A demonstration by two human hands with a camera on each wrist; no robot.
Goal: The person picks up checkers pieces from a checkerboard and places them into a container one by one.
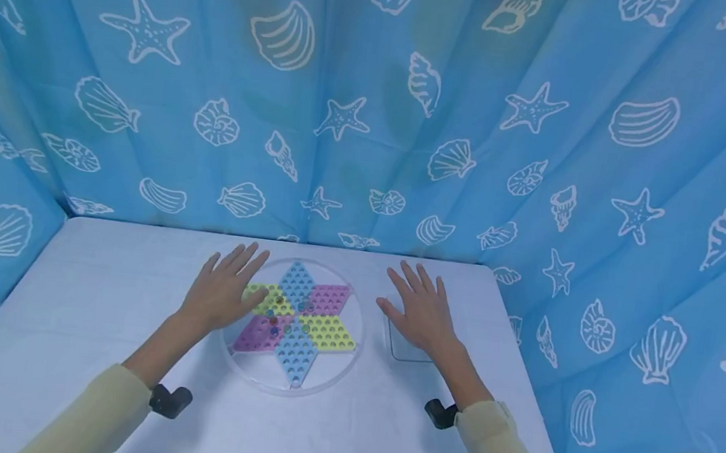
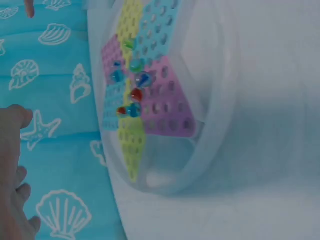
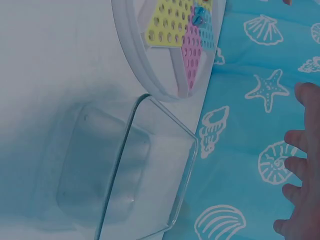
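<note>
Left hand (image 1: 216,301) released, fingers extended, over left side of star-patterned board (image 1: 328,333); marbles (image 2: 143,79) near centre. Right hand (image 1: 421,317) likewise, above clear container (image 3: 121,145) at right.

White table (image 1: 86,292), flat, pale-surfaced; straight far edge, left and right edges both visible, faint soft shadows across the near part. Two items directly on it. First: round, clear-rimmed plastic game board (image 1: 296,357) with a six-pointed star in blue, pink and yellow, lying flat around the middle, toward the far edge. Second: rectangular, clear glass container (image 3: 120,160), upright, open side up, just right of the board, a narrow gap between.
</note>
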